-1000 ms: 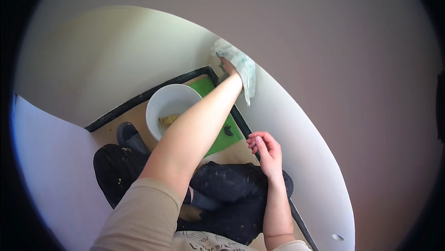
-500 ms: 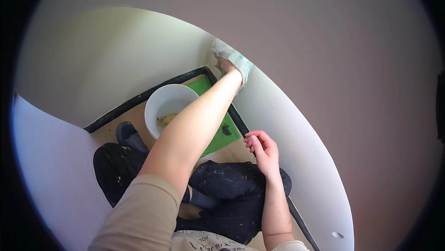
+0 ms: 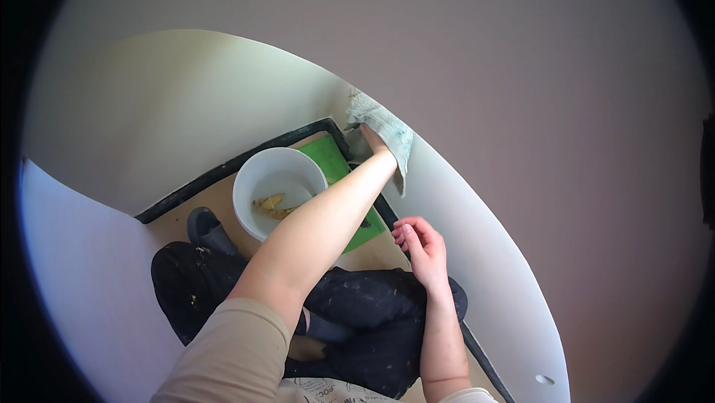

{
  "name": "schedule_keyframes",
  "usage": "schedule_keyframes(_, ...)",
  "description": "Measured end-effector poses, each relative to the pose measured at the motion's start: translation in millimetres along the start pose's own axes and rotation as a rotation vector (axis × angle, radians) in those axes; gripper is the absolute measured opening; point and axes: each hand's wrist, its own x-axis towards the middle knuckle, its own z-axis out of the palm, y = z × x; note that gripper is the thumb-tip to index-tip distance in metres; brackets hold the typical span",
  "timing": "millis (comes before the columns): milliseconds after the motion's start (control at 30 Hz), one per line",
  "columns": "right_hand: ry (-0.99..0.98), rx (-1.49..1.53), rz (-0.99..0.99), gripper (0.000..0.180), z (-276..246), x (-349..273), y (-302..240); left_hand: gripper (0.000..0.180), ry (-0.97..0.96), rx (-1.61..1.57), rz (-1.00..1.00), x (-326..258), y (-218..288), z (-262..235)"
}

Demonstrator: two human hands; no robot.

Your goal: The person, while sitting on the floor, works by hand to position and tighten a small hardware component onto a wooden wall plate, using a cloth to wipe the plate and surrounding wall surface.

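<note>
Pale grey-green crumpled cloth rag [image 3: 381, 133] is pressed against the white wall [image 3: 462, 224] at its lower corner, just above and beyond the round white plastic bucket [image 3: 277, 188]. The left hand [image 3: 370, 139] is stretched out over the bucket's far rim, and its fingers are buried in the rag's folds, holding it flat to the wall; a loose tail of cloth hangs down on the side away from the bucket. Reaching that far seems to be why the forearm crosses straight above the bucket.

Inside the bucket lie a few yellowish scraps [image 3: 269, 205] in shallow liquid, and it stands on a brown cardboard floor covering [image 3: 223, 194], close enough, I judge, to be handy for wetting the rag. A bright green flat sheet [image 3: 339, 179] lies on the floor just beyond the bucket, along the black baseboard strip [image 3: 246, 159].

The right hand [image 3: 421, 246] hangs nearer the person than the bucket, beside the wall, fingers loosely curled and holding nothing. The person's dark paint-speckled trousers [image 3: 372, 321] and a dark shoe [image 3: 210, 230] sit on the near side of the bucket.
</note>
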Motion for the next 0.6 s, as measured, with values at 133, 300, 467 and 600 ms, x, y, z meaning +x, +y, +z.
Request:
schedule_keyframes(133,-0.038,-0.048,0.000,0.018,6.7,-5.5,3.3,0.053,-0.095,0.170,-0.009,-8.0,-14.6,12.9)
schedule_keyframes(300,0.019,-0.081,-0.004,0.018,-10.6,-4.8,9.6,0.047,-0.100,0.807,0.408,-40.0,5.4,13.1)
schedule_keyframes(467,-0.075,-0.056,-0.011,0.018,17.8,1.6,10.2,0.035,0.087,0.346,0.374,-57.4,-89.8,19.1)
schedule_keyframes(600,0.004,-0.084,0.031,0.018,-3.5,-7.0,13.2,0.034,-0.007,0.636,0.425,-77.5,-44.1,-31.4)
